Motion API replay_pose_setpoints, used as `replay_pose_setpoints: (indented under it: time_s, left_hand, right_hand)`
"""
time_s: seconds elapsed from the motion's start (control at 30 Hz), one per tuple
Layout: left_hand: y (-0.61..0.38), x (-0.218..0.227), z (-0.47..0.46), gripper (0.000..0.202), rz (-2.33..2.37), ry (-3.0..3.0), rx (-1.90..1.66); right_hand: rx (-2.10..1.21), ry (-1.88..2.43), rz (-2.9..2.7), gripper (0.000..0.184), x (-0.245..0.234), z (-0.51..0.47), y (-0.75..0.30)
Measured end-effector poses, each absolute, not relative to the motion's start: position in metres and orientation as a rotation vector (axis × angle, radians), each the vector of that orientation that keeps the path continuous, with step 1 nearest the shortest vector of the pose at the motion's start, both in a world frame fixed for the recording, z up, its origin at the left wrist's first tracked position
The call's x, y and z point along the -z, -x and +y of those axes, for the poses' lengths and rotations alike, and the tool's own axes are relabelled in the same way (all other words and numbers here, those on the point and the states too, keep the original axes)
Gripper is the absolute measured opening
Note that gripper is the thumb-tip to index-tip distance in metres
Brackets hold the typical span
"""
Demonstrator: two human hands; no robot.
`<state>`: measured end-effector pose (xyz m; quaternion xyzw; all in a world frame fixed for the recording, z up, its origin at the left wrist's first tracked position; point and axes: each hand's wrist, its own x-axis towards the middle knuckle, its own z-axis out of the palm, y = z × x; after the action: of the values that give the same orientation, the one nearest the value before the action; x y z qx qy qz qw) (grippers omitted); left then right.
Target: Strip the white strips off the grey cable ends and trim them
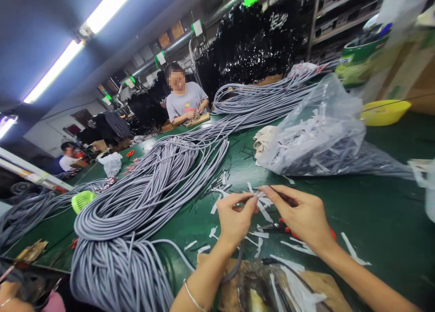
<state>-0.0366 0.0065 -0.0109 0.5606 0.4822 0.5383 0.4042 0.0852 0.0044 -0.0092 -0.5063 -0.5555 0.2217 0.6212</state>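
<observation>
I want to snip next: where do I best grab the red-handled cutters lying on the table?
By the red handles, from the right: the cutters lie flat, metal tip pointing left, handles trailing right under the right hand, which pinches a thin wire with the left hand.

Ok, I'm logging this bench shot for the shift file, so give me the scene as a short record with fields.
Left hand: fingers pinch a small white paper strip
Right hand: fingers pinch the same strip
Under right hand: red-handled metal tool
Left of hands: heap of coiled grey cables
Behind hands: clear plastic bag of white strips
Surface: green flat table
</observation>
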Motion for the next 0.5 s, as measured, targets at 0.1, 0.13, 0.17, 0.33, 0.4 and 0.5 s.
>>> replay_pose_setpoints:
  time_s: [0.1, 0.13, 0.17, 0.33, 0.4, 0.5]
  left_hand:
    - [0.035, 0.011, 0.004, 0.023, 1.283, -1.429, -1.385]
    - [0.034, 0.012, 0.004, 0.025, 1.281, -1.426, -1.388]
    - [0.033, 0.013, 0.004, 0.028, 1.272, -1.42, -1.382]
    - [0.034, 0.015, 0.009, 0.047, 1.087, -1.319, -1.25]
    - [0.036, 0.013, 0.013, 0.051, 0.94, -1.259, -1.135]
    - [0.041, 0.006, 0.017, 0.052, 0.766, -1.103, -0.959]
  right_hand:
    - [-0.527, 1.173, -1.296, 0.03, 0.008, 0.004, -0.084]
    - [-0.542, 1.18, -1.304, 0.031, 0.008, 0.004, -0.084]
    - [-0.563, 1.189, -1.311, 0.032, 0.008, 0.005, -0.084]
    - [-0.772, 1.192, -1.296, 0.042, 0.011, 0.011, -0.086]
    - [-0.889, 1.173, -1.246, 0.048, 0.012, 0.014, -0.086]
    - [-0.982, 1.152, -1.194, 0.052, 0.013, 0.016, -0.086]
